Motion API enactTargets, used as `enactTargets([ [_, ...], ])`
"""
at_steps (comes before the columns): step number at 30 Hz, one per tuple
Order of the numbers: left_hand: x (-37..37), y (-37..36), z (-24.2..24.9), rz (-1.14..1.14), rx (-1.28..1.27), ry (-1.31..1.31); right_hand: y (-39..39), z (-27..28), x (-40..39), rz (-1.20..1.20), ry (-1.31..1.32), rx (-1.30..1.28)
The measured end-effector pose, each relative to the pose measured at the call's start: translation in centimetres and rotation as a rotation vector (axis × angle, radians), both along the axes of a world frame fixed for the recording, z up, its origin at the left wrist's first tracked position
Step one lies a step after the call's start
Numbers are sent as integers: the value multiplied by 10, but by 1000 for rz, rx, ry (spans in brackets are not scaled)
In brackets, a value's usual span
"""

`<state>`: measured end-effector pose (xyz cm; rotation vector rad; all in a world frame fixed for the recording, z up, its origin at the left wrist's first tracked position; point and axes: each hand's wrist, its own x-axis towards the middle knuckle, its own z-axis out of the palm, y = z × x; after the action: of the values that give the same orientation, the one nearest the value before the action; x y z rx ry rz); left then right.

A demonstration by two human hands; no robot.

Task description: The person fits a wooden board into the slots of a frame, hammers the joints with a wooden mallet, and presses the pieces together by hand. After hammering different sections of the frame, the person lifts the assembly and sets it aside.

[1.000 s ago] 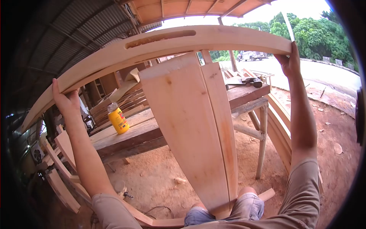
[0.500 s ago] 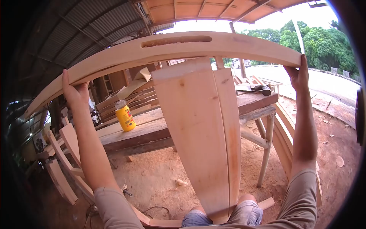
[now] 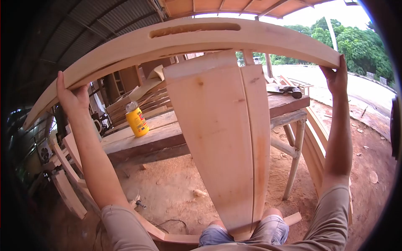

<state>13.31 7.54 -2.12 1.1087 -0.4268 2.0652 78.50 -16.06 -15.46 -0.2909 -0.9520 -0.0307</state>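
Observation:
A long curved wooden beam [image 3: 184, 44] with an oblong slot spans the upper part of the view. Near its left end my left hand [image 3: 74, 94] grips it from below, thumb on the near face. At the right end my right hand [image 3: 336, 77] holds it, fingers partly hidden behind the wood. Below the beam stands a wide wooden board [image 3: 213, 125] with a narrower strip along its right side; its lower end is between my legs. Whether the beam touches the board's top or a small tenon behind it, I cannot tell.
A workbench [image 3: 167, 142] crosses behind the board, bearing a yellow bottle [image 3: 137, 122] and a dark-headed tool [image 3: 292, 91] at the right. Curved wood pieces [image 3: 69, 194] lean at the left, others at the right. Wood shavings and a cable lie on the ground.
The beam has moved up and looks nearer, with both hands still on it and now wider apart. The board's top also appears higher in view.

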Motion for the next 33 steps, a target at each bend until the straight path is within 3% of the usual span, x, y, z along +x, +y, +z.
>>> enactTargets([
  [6,-2,5,-2,-23,19,28,-4,-2,-11,11,85,1],
  [33,-8,44,-44,-33,-14,-24,-30,30,-18,-5,-19,6],
])
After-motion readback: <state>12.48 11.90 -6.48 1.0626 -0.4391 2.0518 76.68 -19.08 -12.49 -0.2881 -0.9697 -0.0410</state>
